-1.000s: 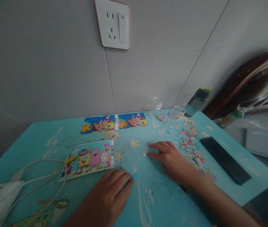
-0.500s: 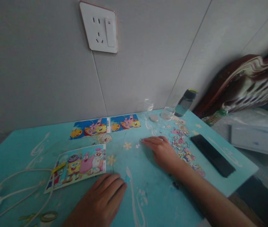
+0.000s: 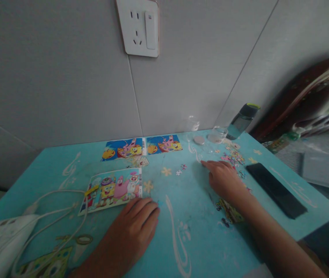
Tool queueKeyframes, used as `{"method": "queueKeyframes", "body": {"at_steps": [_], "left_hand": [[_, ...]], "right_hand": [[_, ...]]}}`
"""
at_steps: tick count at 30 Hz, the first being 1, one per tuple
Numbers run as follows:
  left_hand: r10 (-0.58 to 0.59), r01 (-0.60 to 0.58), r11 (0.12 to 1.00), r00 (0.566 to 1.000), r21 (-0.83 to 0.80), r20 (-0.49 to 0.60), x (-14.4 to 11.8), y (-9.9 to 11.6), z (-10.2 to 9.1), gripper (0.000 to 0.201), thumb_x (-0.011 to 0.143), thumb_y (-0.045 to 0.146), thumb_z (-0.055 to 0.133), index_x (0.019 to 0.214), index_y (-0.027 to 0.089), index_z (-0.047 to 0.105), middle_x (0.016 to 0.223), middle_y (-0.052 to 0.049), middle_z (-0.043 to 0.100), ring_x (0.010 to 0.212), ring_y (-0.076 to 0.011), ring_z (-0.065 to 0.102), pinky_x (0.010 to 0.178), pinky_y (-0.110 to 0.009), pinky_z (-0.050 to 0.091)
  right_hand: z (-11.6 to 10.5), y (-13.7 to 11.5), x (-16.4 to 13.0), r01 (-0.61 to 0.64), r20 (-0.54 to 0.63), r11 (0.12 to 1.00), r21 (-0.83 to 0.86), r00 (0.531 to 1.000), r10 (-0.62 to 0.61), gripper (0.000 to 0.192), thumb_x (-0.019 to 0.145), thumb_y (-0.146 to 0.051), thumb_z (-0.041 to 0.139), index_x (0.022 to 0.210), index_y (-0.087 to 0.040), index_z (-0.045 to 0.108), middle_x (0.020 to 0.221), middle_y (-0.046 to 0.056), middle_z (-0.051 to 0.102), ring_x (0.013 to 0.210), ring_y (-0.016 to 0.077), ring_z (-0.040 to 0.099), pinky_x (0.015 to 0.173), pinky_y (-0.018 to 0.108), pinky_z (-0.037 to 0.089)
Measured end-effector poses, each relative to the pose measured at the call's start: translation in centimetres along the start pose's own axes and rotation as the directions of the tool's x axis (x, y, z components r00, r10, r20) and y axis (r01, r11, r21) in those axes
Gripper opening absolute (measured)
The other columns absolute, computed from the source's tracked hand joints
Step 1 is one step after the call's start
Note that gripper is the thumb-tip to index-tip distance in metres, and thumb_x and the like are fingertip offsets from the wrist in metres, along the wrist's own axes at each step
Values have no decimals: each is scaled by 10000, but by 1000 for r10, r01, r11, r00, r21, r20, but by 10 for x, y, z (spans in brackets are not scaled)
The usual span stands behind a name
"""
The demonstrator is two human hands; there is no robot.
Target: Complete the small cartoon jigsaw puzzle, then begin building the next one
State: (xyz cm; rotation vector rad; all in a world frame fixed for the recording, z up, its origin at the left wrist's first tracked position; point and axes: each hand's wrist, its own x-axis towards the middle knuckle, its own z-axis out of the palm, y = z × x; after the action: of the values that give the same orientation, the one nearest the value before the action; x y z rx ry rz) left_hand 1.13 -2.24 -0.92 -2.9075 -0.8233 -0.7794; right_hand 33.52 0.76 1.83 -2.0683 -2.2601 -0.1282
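Note:
My right hand (image 3: 225, 179) is over the table at the left edge of a heap of small jigsaw pieces (image 3: 235, 157). Its index finger stretches left; the other fingers are partly bent, and no piece shows in them. To its left lie a pink jigsaw piece (image 3: 184, 166) and a whitish jigsaw piece (image 3: 178, 173), close together. My left hand (image 3: 138, 227) lies on the table, fingers extended, beside the lower right corner of a cartoon picture card (image 3: 120, 189). A bit of blue (image 3: 160, 202) shows at its fingertips. The left thumb is hidden.
Two blue picture cards (image 3: 126, 148) lie by the wall. Clear tubs (image 3: 219, 134), a round lid (image 3: 198, 140) and a bottle (image 3: 242, 120) stand at the back right. A black slab-like object (image 3: 276, 190) is at right; white cables (image 3: 54, 191) loop at left.
My right hand has moved right, away from the whitish piece; a pink piece now lies beside that piece. My left hand stays near the card. The camera view has shifted.

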Motion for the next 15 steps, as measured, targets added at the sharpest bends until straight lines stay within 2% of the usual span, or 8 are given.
{"method": "queueKeyframes", "body": {"at_steps": [3, 6, 8, 10, 11, 12, 15], "left_hand": [[-29, 29, 1000, 1000, -4, -12, 3, -2, -1, 221, 965, 126, 501, 1085, 153, 686, 1042, -61, 675, 1024, -213, 597, 956, -426, 472], [-44, 44, 999, 999, -4, -5, 3, -5, 0, 217, 956, 130, 519, 1106, 145, 676, 1063, -69, 671, 1035, -223, 588, 961, -435, 471], [-59, 59, 998, 998, 2, 35, 2, -6, 0, 225, 952, 133, 523, 1123, 149, 670, 1078, -73, 669, 1046, -233, 585, 968, -451, 469], [-72, 71, 997, 995, 10, 75, 2, -6, 0, 232, 955, 137, 518, 1130, 160, 669, 1085, -74, 667, 1051, -239, 584, 964, -460, 469], [-75, 75, 997, 994, 10, 84, 2, -6, 0, 237, 959, 141, 514, 1138, 164, 667, 1090, -75, 665, 1054, -241, 583, 962, -461, 468], [-74, 74, 997, 994, 8, 83, 2, -5, 0, 246, 964, 148, 509, 1155, 166, 663, 1094, -76, 664, 1056, -242, 582, 960, -459, 468], [-63, 63, 998, 997, 7, 54, 1, -4, 2, 295, 980, 184, 500, 1243, 177, 633, 1083, -80, 655, 1033, -240, 580, 944, -447, 470]], "right_hand": [[-12, -21, -12, 226, 10, 962, 152, 973, -230, 459, 855, -31, 477, 1217, -208, 698, 1247, 97, 707, 1171, 248, 642, 1078, 439, 407], [-21, -46, -26, 475, 25, 799, 368, 854, -519, 466, 877, -34, 490, 1274, -217, 650, 1304, 65, 680, 1318, 205, 539, 1157, 441, 328], [-23, -59, -32, 566, 9, 680, 467, 765, -644, 518, 885, -31, 493, 1362, -213, 582, 1346, 46, 657, 1373, 183, 481, 1191, 439, 279], [-23, -64, -33, 612, -14, 593, 523, 702, -712, 568, 883, -22, 494, 1418, -212, 527, 1380, 33, 634, 1399, 173, 448, 1207, 439, 254], [-23, -64, -32, 616, -25, 577, 537, 695, -719, 577, 884, -17, 489, 1425, -217, 520, 1388, 28, 628, 1399, 170, 447, 1208, 439, 253], [-22, -61, -30, 608, -39, 581, 540, 708, -705, 574, 884, -10, 482, 1414, -223, 534, 1385, 26, 631, 1391, 170, 459, 1204, 440, 263], [-22, -48, -23, 521, -75, 689, 504, 821, -566, 527, 875, 7, 460, 1323, -221, 621, 1317, 44, 674, 1320, 185, 535, 1152, 431, 347]]}}
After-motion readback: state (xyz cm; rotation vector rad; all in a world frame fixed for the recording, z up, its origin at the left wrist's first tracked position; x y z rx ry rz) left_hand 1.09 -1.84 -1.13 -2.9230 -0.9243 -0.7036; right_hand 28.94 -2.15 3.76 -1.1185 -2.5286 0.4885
